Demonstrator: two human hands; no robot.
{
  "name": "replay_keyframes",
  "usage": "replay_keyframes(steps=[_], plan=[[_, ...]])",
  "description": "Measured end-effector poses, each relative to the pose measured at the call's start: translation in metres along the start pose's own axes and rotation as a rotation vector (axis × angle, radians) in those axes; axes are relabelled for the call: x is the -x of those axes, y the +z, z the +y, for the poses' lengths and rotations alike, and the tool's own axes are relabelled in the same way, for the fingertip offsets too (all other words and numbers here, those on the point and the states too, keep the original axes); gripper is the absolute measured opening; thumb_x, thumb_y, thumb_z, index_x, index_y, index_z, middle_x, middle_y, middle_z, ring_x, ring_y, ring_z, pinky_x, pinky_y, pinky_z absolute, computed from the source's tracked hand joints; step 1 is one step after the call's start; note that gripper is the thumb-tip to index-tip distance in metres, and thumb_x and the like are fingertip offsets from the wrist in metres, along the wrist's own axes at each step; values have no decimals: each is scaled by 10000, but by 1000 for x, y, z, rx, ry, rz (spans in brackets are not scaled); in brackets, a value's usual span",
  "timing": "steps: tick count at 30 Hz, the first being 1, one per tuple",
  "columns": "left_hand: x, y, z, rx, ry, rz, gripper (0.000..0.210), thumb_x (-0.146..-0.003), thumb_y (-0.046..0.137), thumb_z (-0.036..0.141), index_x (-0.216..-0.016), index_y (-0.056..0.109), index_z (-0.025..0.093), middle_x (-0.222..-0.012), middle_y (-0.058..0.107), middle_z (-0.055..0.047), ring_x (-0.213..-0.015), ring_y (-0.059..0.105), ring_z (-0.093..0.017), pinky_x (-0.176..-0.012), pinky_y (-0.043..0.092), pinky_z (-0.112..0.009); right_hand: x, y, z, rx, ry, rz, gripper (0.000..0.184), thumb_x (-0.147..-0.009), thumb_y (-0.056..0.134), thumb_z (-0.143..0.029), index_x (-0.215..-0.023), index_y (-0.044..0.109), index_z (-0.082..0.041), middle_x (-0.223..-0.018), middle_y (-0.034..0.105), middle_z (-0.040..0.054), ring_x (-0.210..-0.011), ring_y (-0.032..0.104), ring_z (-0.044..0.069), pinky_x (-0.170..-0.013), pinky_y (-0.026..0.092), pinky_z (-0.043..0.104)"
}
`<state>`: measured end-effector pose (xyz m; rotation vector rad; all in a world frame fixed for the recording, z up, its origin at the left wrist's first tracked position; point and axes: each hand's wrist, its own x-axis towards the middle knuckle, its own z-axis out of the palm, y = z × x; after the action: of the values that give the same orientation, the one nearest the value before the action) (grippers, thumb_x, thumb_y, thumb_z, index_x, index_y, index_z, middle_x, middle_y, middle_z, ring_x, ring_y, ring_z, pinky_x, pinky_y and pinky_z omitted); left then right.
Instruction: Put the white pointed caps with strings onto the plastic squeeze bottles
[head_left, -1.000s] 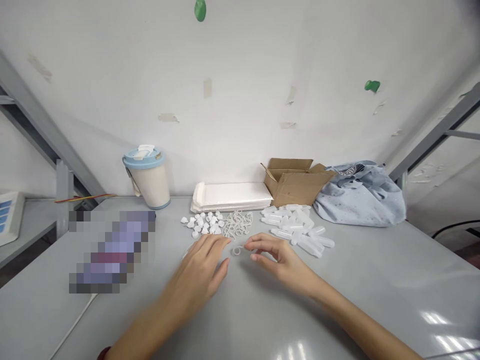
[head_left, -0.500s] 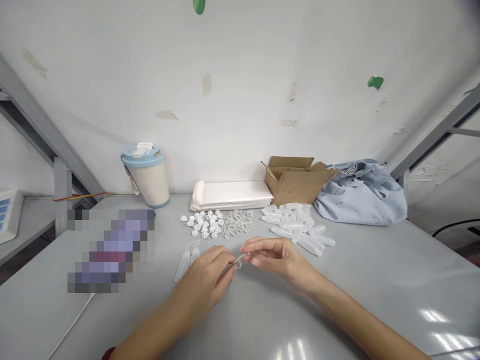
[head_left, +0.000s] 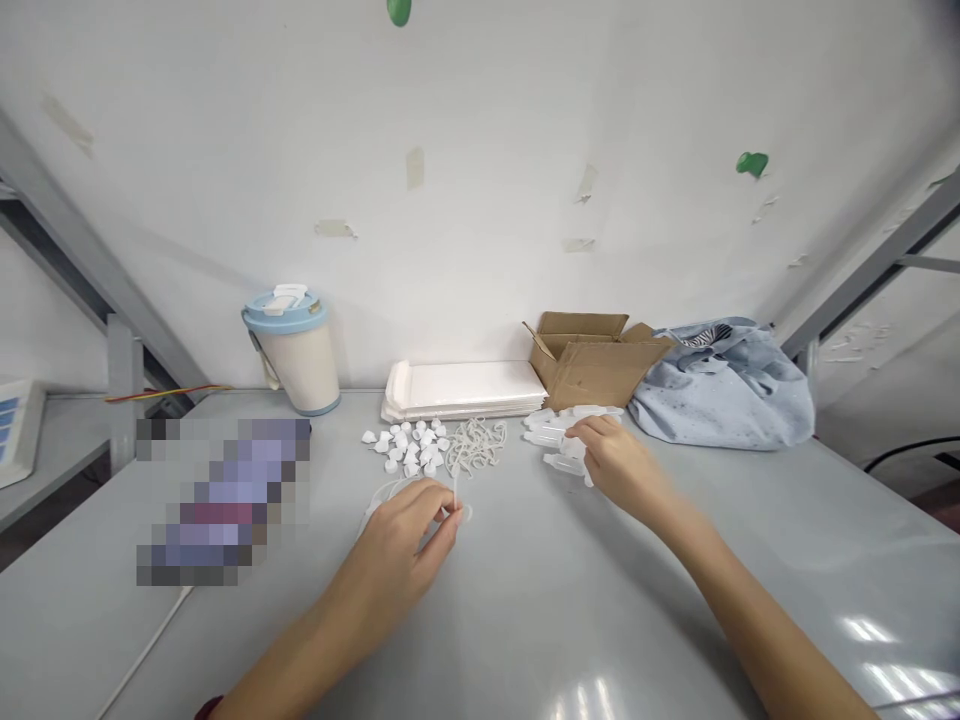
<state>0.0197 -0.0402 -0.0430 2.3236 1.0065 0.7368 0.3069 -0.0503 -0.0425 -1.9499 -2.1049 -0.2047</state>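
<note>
My left hand [head_left: 411, 522] is closed in a pinch around a thin, curled white cord [head_left: 468, 513], whose one end stands up past the fingertips. Over the pile of small translucent plastic bottles [head_left: 546, 437], my right hand [head_left: 616, 462] has its fingers bent together and touching the pile. Whether it grips one of the bottles is hidden. A heap of similar white cords [head_left: 474, 445] lies just beyond my left hand, with small white caps [head_left: 411, 447] to its left. Behind my left hand, looped cords [head_left: 382, 492] show, and what they join is mostly covered.
At the back stand a blue-lidded cup [head_left: 296, 350], a stack of white padded envelopes [head_left: 469, 388] and an open cardboard box [head_left: 604, 370]. A light blue cloth bundle [head_left: 724, 395] sits at right. A blurred-out object [head_left: 225, 500] lies at left near a white cable [head_left: 146, 645].
My right hand has let go of the cord and moved right and away from me to the bottles. My left hand keeps the cord and has shifted slightly left.
</note>
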Motion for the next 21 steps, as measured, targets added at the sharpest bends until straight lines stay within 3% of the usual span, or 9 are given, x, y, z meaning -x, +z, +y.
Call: replay_keyframes(steps=[4, 13, 18, 21], plan=[[1, 0, 0, 20, -26, -12, 161, -907, 413, 231, -806, 538, 224, -804, 587, -7, -702, 552, -147, -499, 423, -204, -1, -8, 4, -53, 50, -89, 393, -732, 444, 30, -1019, 659, -130, -1016, 675, 118, -1006, 581, 266, -821, 468, 357], [1, -3, 5, 35, -46, 4, 166, -900, 423, 246, -803, 555, 220, -797, 602, -4, -670, 541, -140, -504, 431, -205, -1, -8, 5, -33, 104, -180, 361, -750, 505, -5, -1060, 642, -127, -1053, 664, 121, -1030, 583, 280, -814, 461, 349], [-1, -5, 7, 36, -78, 41, 173, -889, 446, 259, -775, 570, 219, -766, 617, 7, -636, 532, -133, -500, 418, -210, -2, -5, 5, 37, 79, -151, 346, -735, 516, 5, -1027, 648, -126, -1003, 674, 132, -1003, 597, 295, -799, 467, 377], [-1, -6, 8, 68, -113, 72, 176, -882, 471, 288, -765, 588, 225, -767, 626, 9, -634, 535, -134, -471, 407, -203, -2, -7, -1, 0, 56, -43, 309, -772, 501, -30, -1028, 631, -143, -1043, 658, 142, -1004, 599, 298, -821, 465, 412]])
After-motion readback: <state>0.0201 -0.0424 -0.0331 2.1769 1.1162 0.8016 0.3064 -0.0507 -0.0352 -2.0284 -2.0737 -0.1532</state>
